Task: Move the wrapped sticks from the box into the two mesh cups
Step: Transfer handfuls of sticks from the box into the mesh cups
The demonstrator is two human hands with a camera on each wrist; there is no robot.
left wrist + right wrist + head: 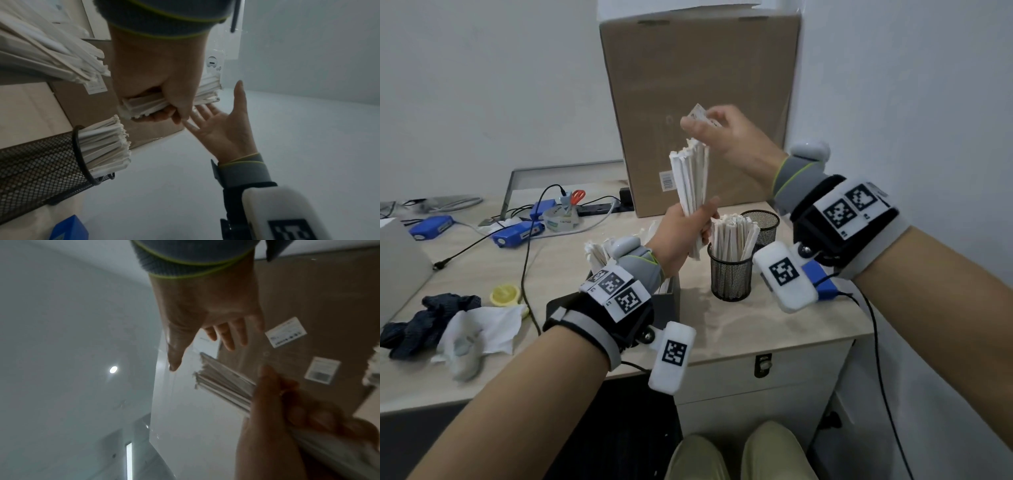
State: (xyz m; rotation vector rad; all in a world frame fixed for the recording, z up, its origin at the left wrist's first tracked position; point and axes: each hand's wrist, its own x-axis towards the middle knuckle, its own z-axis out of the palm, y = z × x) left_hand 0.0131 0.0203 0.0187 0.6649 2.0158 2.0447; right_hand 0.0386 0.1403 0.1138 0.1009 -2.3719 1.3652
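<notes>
Wrapped sticks (690, 192), a thick bundle in white paper sleeves, stand upright in the left hand (685, 236), whose fingers and thumb curl tightly round the lower half of the bundle, held in the air above the desk (774, 329) and in front of the large cardboard carton (698, 85). The right hand (726, 135) sits just above the bundle's top ends; in the head view it seems to pinch a small printed paper slip (700, 114) between thumb and fingers, yet both wrist views show its fingers spread and relaxed, so its grip cannot be told for certain. Writing on the slip is too blurred to read. The carton carries white barcode labels (285, 331), their print illegible. More sticks fill the near mesh cup (731, 270); the far mesh cup (765, 224) stands just behind it. Further sticks poke out of the dark box (669, 296) behind the left wrist. A tape roll (560, 219) on the desk bears unreadable lettering. Both wristbands carry black-and-white square marker tags (780, 269).
</notes>
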